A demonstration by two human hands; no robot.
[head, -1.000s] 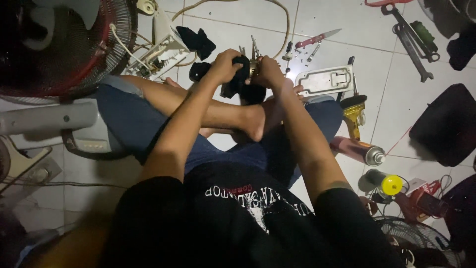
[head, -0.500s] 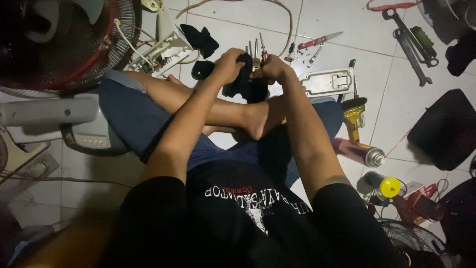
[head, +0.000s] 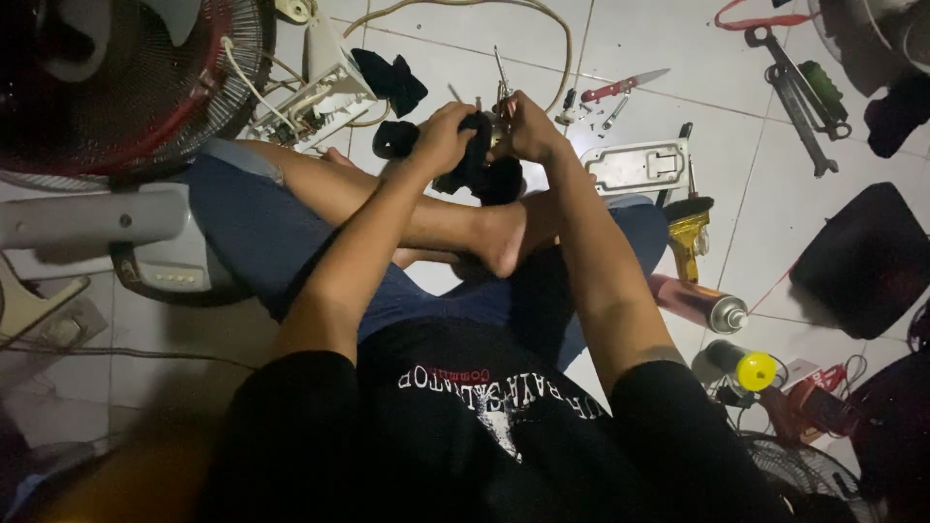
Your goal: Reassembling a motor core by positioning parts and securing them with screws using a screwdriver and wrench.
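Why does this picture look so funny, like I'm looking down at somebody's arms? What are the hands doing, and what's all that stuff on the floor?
The camera sits on a person's head and looks down, so you see their own arms and crossed legs. They sit on a white tiled floor. The left hand and right hand together hold a black part with thin metal pins sticking up; I can't tell exactly what it is. Around them lie a fan with a red-rimmed cage, a red-handled knife, wrenches, a spray can and a white plate.

black motor part [head: 480, 165] | held off the floor over crossed legs | metal prongs pointing up
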